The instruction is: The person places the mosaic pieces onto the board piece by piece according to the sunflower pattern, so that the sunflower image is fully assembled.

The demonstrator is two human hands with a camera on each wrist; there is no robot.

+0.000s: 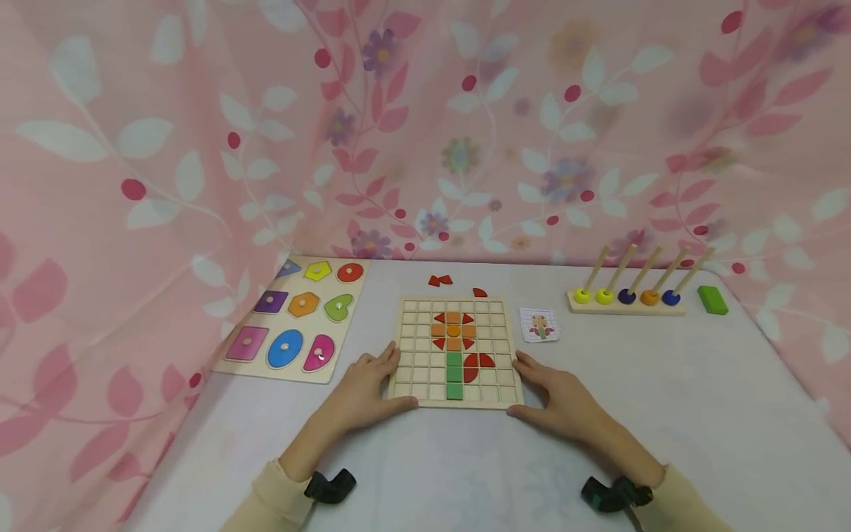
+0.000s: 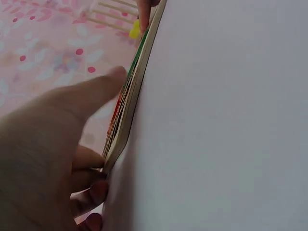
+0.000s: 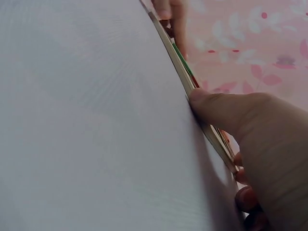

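Note:
A wooden grid board [image 1: 414, 318] lies on the white table between both hands. On it, orange squares [image 1: 439, 330], an orange circle [image 1: 453, 331] and red triangles [image 1: 468, 343] form a flower. Green squares [image 1: 454, 374] make its stem, with red quarter-circles [image 1: 470, 374] on the right. My left hand [image 1: 364, 384] holds the board's near left corner, thumb by the front edge, fingers along the side. The near right corner is held likewise by my right hand [image 1: 565, 399]; its thumb [image 3: 204, 98] touches the front edge. Some fingertips are hidden.
Loose red pieces [image 1: 480, 292] lie behind the board. A picture card [image 1: 539, 325] sits right of it. At left is a shape puzzle [image 1: 272, 372]; at back right stand a peg stacker [image 1: 625, 308] and a green block [image 1: 713, 300]. A floral curtain [image 1: 425, 133] hangs behind.

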